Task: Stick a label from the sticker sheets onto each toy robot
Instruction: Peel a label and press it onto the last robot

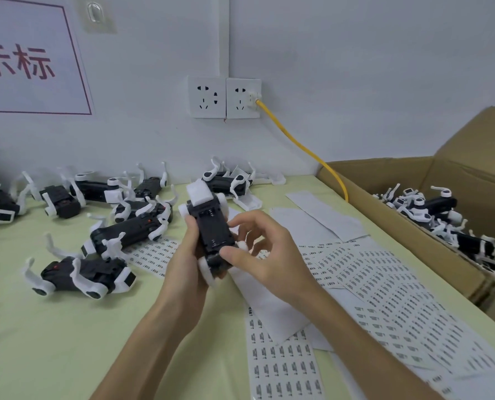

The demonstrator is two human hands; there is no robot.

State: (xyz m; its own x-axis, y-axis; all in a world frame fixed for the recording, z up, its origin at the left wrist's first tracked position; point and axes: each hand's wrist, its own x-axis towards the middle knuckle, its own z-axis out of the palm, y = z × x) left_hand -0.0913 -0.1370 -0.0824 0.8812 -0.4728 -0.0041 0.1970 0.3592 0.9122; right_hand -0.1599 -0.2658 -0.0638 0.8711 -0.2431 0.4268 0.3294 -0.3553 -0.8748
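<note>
Toy robot [211, 235], black plastic body with white plastic legs and a white block at the head end: I log it held up above the pale green table [53, 327], middle of the head view. Its underside faces me and its head end points away toward the wall. A recessed bay shows in the underside. Left hand [185, 264]: fingers and thumb curled round the left flank of the toy robot, palm under its near end. Right hand [266, 255]: thumb pressed on the near end of the underside, fingers curled against the right flank, so both hands grip the same toy. I cannot tell whether a label lies under the thumb. White sticker sheets [385, 284], printed with rows of small dark labels, lie overlapping on the table below and right of the hands, and one sheet reaches left past the wrists. Plain white sheets [312, 209] lie beyond them. Other toy robots [125, 226], black and white, are scattered over the left of the table, many with legs up. An open brown cardboard box [370, 168] stands at the right edge with heaped toys [442, 220] inside. On the white wall are two white sockets [224, 98]. A yellow cable [298, 142] is plugged into the right one and runs down toward the box. A red-bordered white sign [24, 62] is at upper left.
</note>
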